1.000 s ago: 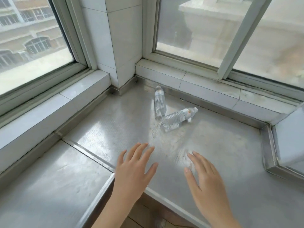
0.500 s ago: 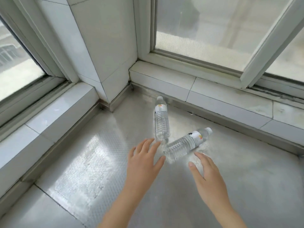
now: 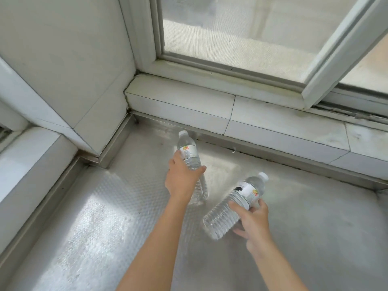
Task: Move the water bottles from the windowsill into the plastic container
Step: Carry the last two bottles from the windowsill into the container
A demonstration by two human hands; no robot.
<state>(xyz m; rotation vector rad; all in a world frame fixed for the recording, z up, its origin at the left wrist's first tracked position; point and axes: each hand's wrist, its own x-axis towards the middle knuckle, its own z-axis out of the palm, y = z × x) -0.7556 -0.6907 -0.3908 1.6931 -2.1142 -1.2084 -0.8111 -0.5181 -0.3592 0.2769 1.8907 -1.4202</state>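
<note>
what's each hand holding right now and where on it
The left hand grips the far water bottle around its middle, just below the label. The right hand grips the near water bottle around its middle, at the label's lower edge.

two bottles (image 3: 190,156) on the windowsill (image 3: 105,227).

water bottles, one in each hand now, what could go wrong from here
1. The right hand holds the right bottle mostly by the fingertips, near the label, with the heavy base hanging free; that grip might let it slip or swing.
2. The left bottle is smooth, ribbed plastic, held mid-body by the left hand; squeezing could deform it.
3. The plastic container is not in view, so the carry starts blind.
</note>
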